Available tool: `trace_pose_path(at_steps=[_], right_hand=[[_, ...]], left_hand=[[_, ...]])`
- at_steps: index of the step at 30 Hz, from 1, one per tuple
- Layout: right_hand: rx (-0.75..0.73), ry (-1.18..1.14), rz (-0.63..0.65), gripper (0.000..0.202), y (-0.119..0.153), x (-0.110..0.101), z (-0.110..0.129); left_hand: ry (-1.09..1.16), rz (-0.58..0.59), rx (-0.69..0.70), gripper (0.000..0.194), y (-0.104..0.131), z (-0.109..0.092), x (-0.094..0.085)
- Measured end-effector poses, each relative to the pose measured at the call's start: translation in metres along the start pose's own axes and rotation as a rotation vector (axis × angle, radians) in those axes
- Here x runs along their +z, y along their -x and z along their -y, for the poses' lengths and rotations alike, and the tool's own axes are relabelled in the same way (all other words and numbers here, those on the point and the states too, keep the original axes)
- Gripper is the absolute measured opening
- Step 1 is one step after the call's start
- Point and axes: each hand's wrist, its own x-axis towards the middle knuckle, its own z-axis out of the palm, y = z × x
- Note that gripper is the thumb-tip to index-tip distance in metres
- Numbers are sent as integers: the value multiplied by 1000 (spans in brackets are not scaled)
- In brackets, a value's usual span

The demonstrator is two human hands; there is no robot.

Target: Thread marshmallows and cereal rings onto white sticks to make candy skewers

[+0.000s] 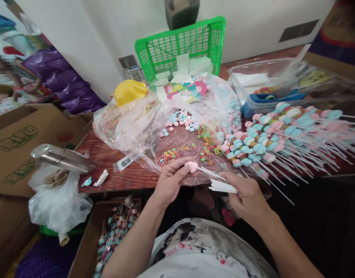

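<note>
My left hand (172, 179) pinches a pink candy (192, 166) at the end of a white stick, over the table's front edge. My right hand (243, 193) is closed round a bundle of white sticks (223, 187) and also holds the stick that meets the pink candy. Beyond my hands, colourful candy rings (208, 144) and pink, white and blue round candies (181, 119) lie on clear plastic. To the right is a large pile of candy skewers (261, 144), their white sticks pointing right and toward me.
A green basket (180, 42) stands at the back. Plastic bags of candy (126, 123), a steel flask (63, 158) and cardboard boxes (17, 146) are left. Below the table, an open box (93, 224) holds wrapped skewers. A clear tub (261, 81) is back right. A person sits far left.
</note>
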Motion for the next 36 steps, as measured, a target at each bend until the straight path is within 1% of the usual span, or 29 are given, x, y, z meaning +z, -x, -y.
trace_pose_path(at_steps=[2,3,5,6,7,8,10,12,15,19,23,25,28,32,36], right_hand=[[10,80,-8,41,0,2,3],[18,95,-3,39,-1,3,4],[47,62,23,34,-2,7,8],[64,14,40,32,-2,10,9],[83,-50,56,28,-2,12,10],[103,-119,66,24,-2,15,11],[149,-239,79,16,-2,19,10],[200,-308,97,21,-2,20,7],[256,-327,105,26,-3,19,0],[337,-327,101,26,-10,14,-9],[306,-354,126,27,-24,14,-13],[298,-343,141,25,-30,15,-14],[271,-304,126,15,-36,17,-15],[227,-308,82,15,-34,20,-19],[227,-293,104,17,-31,21,-25]], left_hand=[[-110,19,36,28,3,4,-2],[-172,19,78,31,4,7,-4],[-266,-13,184,36,5,14,-7],[-275,-36,213,38,5,17,-9],[-255,-53,209,39,4,20,-11],[-206,-63,176,38,3,22,-13],[-58,-66,75,36,-1,23,-16],[73,-52,3,34,-7,21,-18],[180,-38,-31,30,-20,16,-21],[225,-28,-49,29,-34,12,-21],[212,16,-91,34,-40,12,-15],[211,22,-97,34,-41,12,-12],[242,-23,-90,30,-46,13,-11],[305,-112,-94,29,-54,14,-10],[316,-106,-97,32,-57,15,-6]])
